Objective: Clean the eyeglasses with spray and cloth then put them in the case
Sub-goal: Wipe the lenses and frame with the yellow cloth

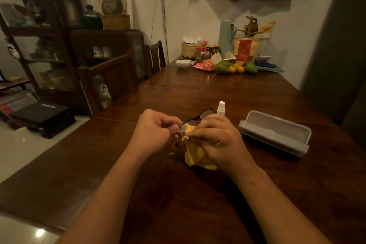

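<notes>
Dark-framed eyeglasses (205,114) are held above the wooden table (198,93), partly hidden behind both hands. My left hand (156,127) pinches the frame at its near end. My right hand (215,136) grips a yellow cloth (195,154) and presses it against the near lens; the rest of the cloth hangs down to the table. A small white spray bottle (221,108) stands upright just behind my right hand. The grey glasses case (275,131) lies open on the table to the right, with nothing seen in it.
At the table's far end stand a white bowl (183,64), jars, a basket, fruit (235,67) and a thermos (225,35). Wooden chairs (111,77) line the left edge. Dark cabinets and a black box (43,115) on the floor are further left.
</notes>
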